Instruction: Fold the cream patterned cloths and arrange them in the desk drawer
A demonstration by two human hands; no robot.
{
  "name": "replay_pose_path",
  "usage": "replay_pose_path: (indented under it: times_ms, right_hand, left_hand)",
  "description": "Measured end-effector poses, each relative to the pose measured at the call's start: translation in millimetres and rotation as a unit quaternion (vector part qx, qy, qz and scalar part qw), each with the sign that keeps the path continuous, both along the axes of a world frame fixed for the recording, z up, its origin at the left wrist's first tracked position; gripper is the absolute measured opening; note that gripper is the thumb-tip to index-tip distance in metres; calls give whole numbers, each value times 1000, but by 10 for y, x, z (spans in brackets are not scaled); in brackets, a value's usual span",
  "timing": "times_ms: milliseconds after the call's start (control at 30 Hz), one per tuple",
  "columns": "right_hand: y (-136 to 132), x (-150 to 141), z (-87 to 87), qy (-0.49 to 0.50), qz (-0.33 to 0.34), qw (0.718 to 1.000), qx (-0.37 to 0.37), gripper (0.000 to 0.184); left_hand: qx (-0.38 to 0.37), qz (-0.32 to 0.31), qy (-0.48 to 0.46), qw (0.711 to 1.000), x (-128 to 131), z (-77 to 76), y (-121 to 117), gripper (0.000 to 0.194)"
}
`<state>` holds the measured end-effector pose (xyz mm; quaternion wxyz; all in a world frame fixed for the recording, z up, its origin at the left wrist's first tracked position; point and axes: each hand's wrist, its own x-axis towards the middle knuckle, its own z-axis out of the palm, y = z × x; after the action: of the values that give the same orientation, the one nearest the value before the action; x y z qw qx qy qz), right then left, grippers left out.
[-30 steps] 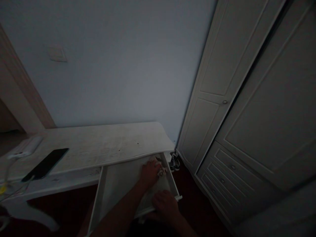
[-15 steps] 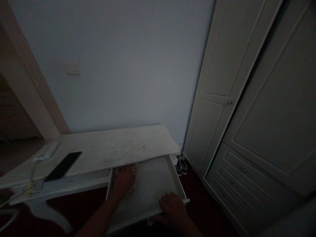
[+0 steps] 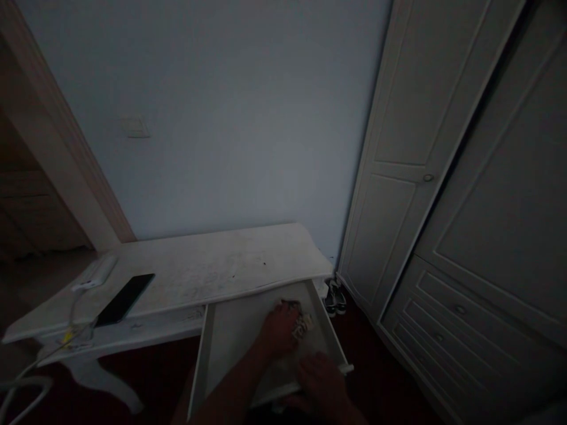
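Observation:
A white drawer [image 3: 233, 333] is pulled out of the white desk [image 3: 190, 254]. Inside it, my left hand [image 3: 279, 332] presses a crumpled patterned cloth [image 3: 303, 326] against the drawer's bottom, right of the middle. The fingers are curled over the cloth, and part of it sticks out on their right side. My right hand [image 3: 321, 376] is closed over the drawer's front panel near the right corner, with its fingertips on the inner side. The room is dim, so fine detail is hard to make out.
On the desk's left lie a dark phone [image 3: 126, 300] and a white power strip [image 3: 95, 273] with cables. Dark shoes [image 3: 335, 298] stand on the red floor between desk and white wardrobe [image 3: 394, 195]. A light switch [image 3: 136, 127] is on the wall.
My left hand swept with the cloth from the drawer's right side to its far left corner, then back right. My right hand stays on the front panel. The view shifted somewhat.

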<state>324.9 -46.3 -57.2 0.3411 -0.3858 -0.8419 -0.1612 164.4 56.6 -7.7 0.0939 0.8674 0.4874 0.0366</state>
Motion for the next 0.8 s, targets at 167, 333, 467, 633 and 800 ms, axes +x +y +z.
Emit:
replay_pose_path:
  times_ms: [167, 333, 467, 633, 800]
  right_hand:
    - [4, -1, -33, 13, 8, 999, -33, 59]
    - [30, 22, -103, 1, -12, 1000, 6, 63]
    - [126, 16, -252, -8, -23, 998, 56, 71]
    - [273, -31, -494, 5, -42, 992, 117, 68]
    - [291, 39, -512, -15, -39, 991, 127, 31]
  left_hand:
    - [-18, -82, -16, 996, 295, -53, 34, 64]
    - [5, 2, -24, 1000, 44, -39, 220, 81]
    - [36, 95, -12, 995, -375, 18, 394, 73]
    - [74, 203, 35, 976, -976, 88, 393, 48]
    - [88, 253, 78, 960, -1261, 131, 288, 49]
